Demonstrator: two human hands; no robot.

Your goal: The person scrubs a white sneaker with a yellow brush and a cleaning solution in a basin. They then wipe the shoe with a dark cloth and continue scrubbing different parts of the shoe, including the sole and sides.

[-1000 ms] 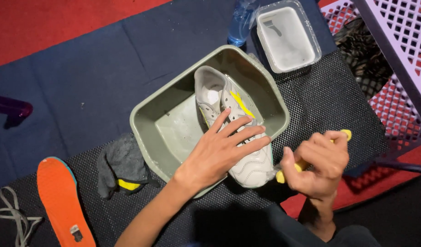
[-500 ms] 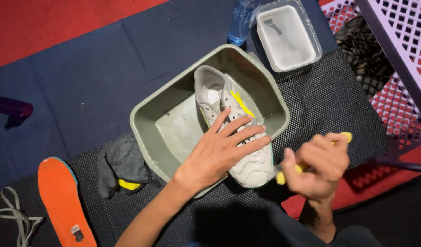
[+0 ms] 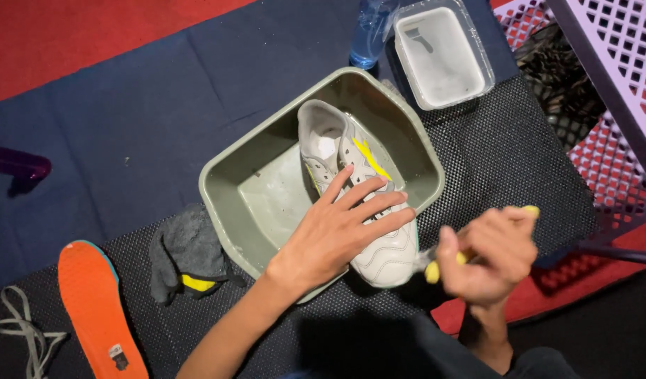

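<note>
Near the centre of the frame the left hand [image 3: 337, 228] lies flat on a pale grey-white shoe [image 3: 358, 189] with a yellow stripe, its fingers [image 3: 379, 203] spread open across the laced upper and pressing it down rather than wrapping round it. The shoe rests slantwise in a grey-green basin [image 3: 228, 189], heel toward the upper middle of the frame and toe lying over the basin's lower right rim. At the lower right the right hand [image 3: 488, 253] is blurred; its fingers are curled closed around a yellow-handled brush [image 3: 435, 270], whose one end shows beside the toe of the shoe and whose other end pokes out above the knuckles. Whether the brush touches the shoe cannot be told through the blur. The basin sits on a black mesh mat [image 3: 505, 154] spread over a dark blue floor mat [image 3: 126, 119], with red flooring in the upper left corner. Just left of the basin lies a crumpled dark grey cloth [image 3: 186, 245] with a yellow patch, and further toward the lower left an orange insole [image 3: 91, 302] lies flat beside a loose grey shoelace [image 3: 28, 337]. At the top, just above the basin, stand a clear blue-tinted bottle [image 3: 371, 31] and a clear rectangular tub [image 3: 442, 52]. A lilac perforated basket [image 3: 611, 77] fills the upper right corner.
</note>
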